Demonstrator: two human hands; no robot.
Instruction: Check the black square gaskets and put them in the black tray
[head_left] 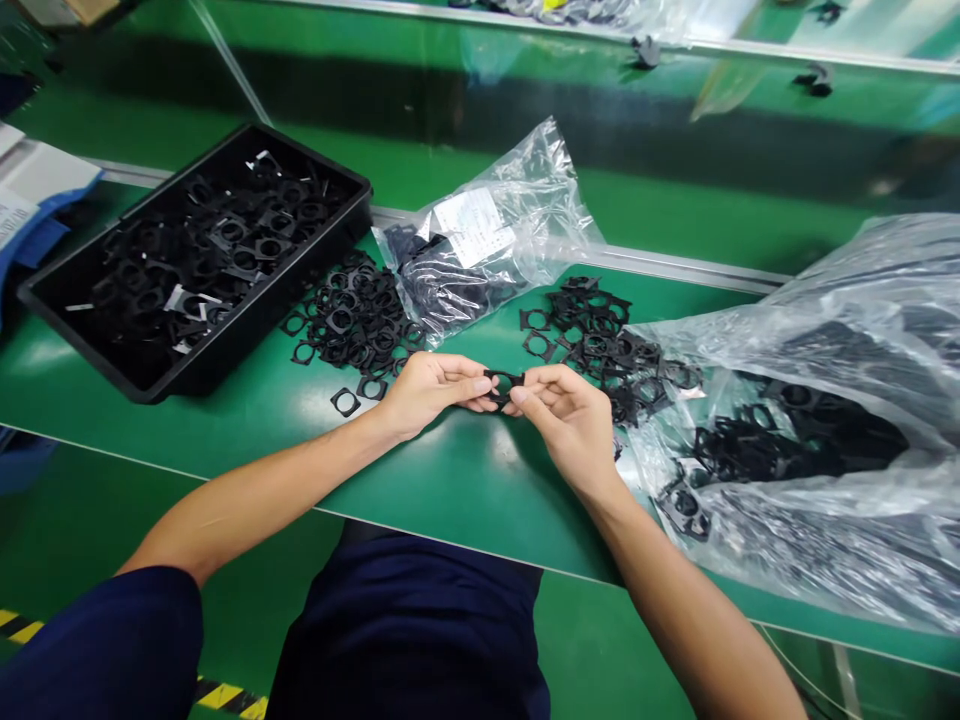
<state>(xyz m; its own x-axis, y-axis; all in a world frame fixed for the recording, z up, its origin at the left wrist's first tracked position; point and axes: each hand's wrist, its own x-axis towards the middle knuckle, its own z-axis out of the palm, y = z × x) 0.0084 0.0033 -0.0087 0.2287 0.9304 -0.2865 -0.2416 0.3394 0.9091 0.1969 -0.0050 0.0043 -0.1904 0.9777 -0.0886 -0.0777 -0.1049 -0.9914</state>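
Left hand [431, 393]: is pinching the left edge of the black plastic frame [504, 385] between thumb and fingertips, the grip narrow and holding the piece.

Right hand [566, 430]: is pinching the opposite edge the same way, also narrow and holding the piece, with its fingers curling behind it.

Held piece: is sitting between the 2 hands, over the green tabletop [450, 490]. It is showing a squarish black outline with a round opening, partly hidden by the fingers.

Why held so: the 2 opposed pinches appear to be steadying the thin frame while leaving its centre open to view.

Left of left hand: a loose pile of frames [352, 325] is lying close by, and a black tray [270, 310] filled with more frames is sitting farther out.

Ahead of hands: a small clear bag [480, 235] is lying against the tabletop's far edge, holding dark parts.

Right of right hand: a second loose pile of frames [592, 335] is lying just beyond the fingers, and a large clear bag [810, 340] is spilling more frames.
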